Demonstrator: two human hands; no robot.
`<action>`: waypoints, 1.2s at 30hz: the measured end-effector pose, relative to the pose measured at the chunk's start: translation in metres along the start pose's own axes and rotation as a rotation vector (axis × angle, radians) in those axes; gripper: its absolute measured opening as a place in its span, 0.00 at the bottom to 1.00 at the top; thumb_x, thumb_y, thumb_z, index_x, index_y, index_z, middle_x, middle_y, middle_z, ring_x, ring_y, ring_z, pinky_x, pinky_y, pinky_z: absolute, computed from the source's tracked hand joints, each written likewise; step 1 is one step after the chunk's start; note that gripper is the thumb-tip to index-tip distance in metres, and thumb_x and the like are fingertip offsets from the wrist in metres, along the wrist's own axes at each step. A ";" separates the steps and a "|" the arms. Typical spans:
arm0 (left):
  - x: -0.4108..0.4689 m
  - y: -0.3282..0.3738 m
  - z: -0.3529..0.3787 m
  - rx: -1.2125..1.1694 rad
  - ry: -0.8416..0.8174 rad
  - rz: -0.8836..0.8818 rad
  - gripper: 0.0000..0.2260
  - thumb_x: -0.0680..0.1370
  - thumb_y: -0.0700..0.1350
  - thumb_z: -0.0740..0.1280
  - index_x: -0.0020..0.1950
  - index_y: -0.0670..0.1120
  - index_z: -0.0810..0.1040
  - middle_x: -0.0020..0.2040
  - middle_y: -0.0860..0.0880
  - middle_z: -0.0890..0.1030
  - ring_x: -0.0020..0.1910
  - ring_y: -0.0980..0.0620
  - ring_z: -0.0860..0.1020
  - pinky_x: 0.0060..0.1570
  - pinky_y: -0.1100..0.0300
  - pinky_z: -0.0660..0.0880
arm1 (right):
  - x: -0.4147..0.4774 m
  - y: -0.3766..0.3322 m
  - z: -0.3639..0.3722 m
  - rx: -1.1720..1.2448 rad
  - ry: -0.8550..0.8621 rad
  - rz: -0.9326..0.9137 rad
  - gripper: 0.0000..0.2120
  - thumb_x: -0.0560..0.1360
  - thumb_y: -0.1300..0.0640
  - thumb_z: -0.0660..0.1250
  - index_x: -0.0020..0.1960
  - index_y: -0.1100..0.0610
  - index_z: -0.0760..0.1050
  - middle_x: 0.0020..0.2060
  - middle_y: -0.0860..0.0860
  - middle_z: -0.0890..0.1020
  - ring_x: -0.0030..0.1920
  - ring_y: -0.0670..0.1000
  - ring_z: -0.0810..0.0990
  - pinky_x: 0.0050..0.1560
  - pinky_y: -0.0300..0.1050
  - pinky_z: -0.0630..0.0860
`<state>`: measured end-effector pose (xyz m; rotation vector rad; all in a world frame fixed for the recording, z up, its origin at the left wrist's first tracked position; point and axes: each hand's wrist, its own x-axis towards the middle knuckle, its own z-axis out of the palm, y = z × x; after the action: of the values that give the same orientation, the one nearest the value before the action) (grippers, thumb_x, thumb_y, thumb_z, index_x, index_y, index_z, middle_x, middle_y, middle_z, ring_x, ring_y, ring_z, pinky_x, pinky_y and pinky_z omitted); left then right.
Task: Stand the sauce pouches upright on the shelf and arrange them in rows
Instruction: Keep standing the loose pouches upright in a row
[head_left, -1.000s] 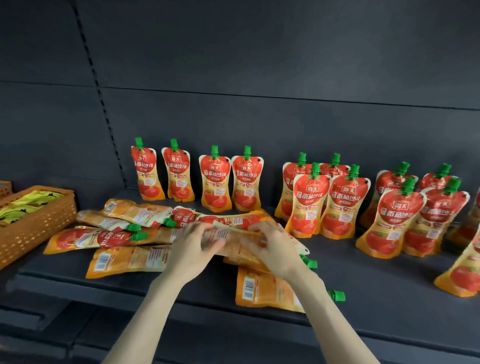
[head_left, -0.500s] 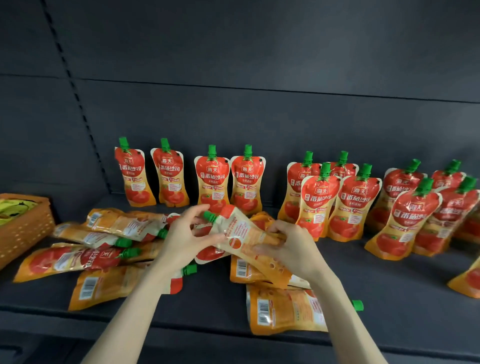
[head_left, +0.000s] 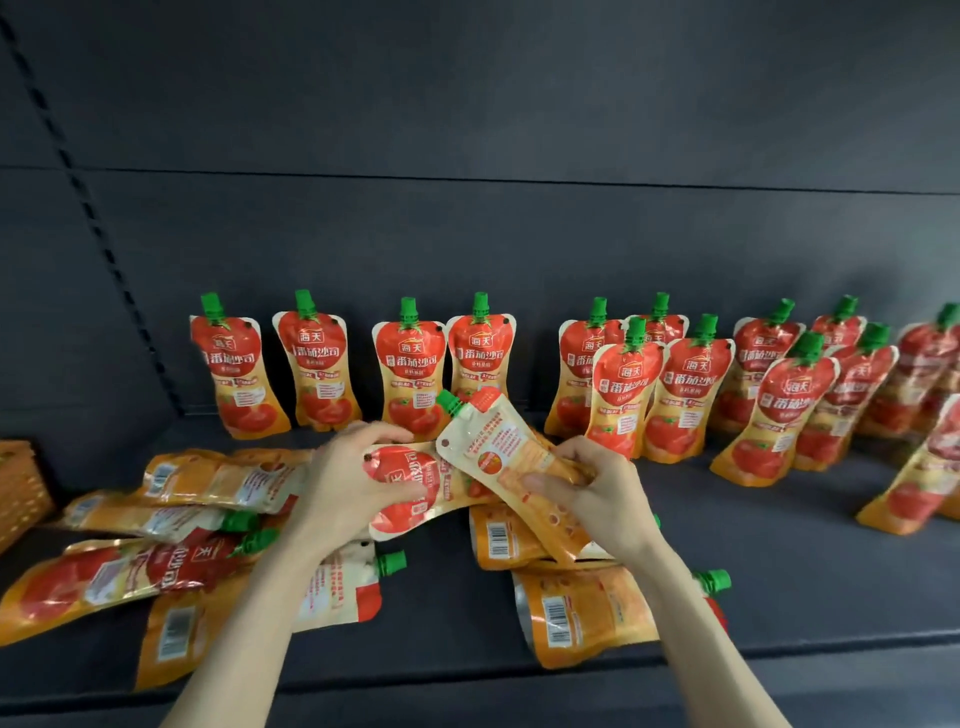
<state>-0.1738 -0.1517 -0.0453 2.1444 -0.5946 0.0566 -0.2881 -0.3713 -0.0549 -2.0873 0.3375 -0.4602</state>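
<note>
Glossy foil-like sauce pouches (head_left: 410, 387) with green plastic caps (head_left: 408, 307); matt dark shelf (head_left: 779, 561); woven wicker basket (head_left: 21, 488) left of the pouches

In front of me a dark grey back panel (head_left: 467, 104) with a slotted upright (head_left: 88, 208); a wicker basket (head_left: 21, 488) sits at my left.

The right hand (head_left: 597, 493) grips a tilted pouch (head_left: 511, 457), back side showing, green cap up-left, above the dark shelf (head_left: 779, 561). Just left of that pouch, the left hand (head_left: 353, 478) clasps a red-faced pouch (head_left: 410, 488). Behind both, standing pouches (head_left: 410, 374) line the shelf's back wall
</note>
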 end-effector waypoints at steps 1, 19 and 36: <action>-0.003 0.005 -0.004 -0.067 0.036 -0.001 0.22 0.62 0.45 0.80 0.51 0.58 0.76 0.48 0.60 0.78 0.46 0.60 0.78 0.38 0.65 0.75 | -0.001 -0.001 -0.002 0.027 -0.006 0.004 0.11 0.69 0.51 0.74 0.48 0.53 0.76 0.45 0.46 0.82 0.43 0.45 0.82 0.37 0.38 0.79; -0.043 0.179 0.097 -0.750 0.306 0.042 0.12 0.67 0.48 0.74 0.48 0.54 0.76 0.43 0.56 0.83 0.44 0.58 0.82 0.40 0.61 0.78 | -0.035 0.030 -0.127 0.509 -0.217 -0.005 0.35 0.54 0.43 0.73 0.57 0.53 0.67 0.46 0.44 0.81 0.42 0.38 0.81 0.39 0.31 0.75; -0.040 0.243 0.231 -0.638 0.237 0.067 0.10 0.70 0.46 0.74 0.46 0.55 0.75 0.44 0.57 0.81 0.44 0.62 0.80 0.40 0.66 0.79 | -0.045 0.110 -0.222 0.625 -0.170 0.101 0.10 0.72 0.52 0.68 0.52 0.52 0.81 0.48 0.53 0.85 0.50 0.54 0.84 0.45 0.46 0.80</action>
<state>-0.3545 -0.4347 -0.0131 1.4738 -0.4652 0.1366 -0.4341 -0.5763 -0.0490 -1.4796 0.1672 -0.2764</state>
